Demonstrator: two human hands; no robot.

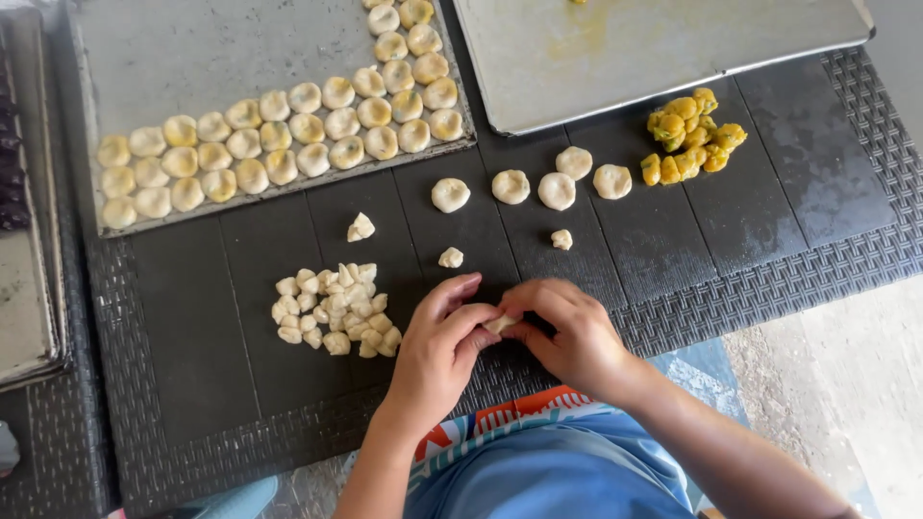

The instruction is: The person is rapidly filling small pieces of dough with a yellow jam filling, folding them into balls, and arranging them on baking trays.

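My left hand [437,351] and my right hand [567,332] meet at the near edge of the dark woven table [769,279], and both pinch one small pale dough piece [499,324] between the fingertips. Just left of my left hand lies a heap of several raw dough pieces [334,309]. Beyond my hands sits a row of several round filled dough balls [538,185], with three loose dough bits, one [450,257] nearest my left hand. A pile of yellow filling balls [690,135] lies to the far right.
A metal tray [173,48] at the back left carries several rows of shaped dough balls. A second metal tray [654,58] stands at the back right. Stacked trays [24,288] lean at the left edge. The floor shows at the lower right.
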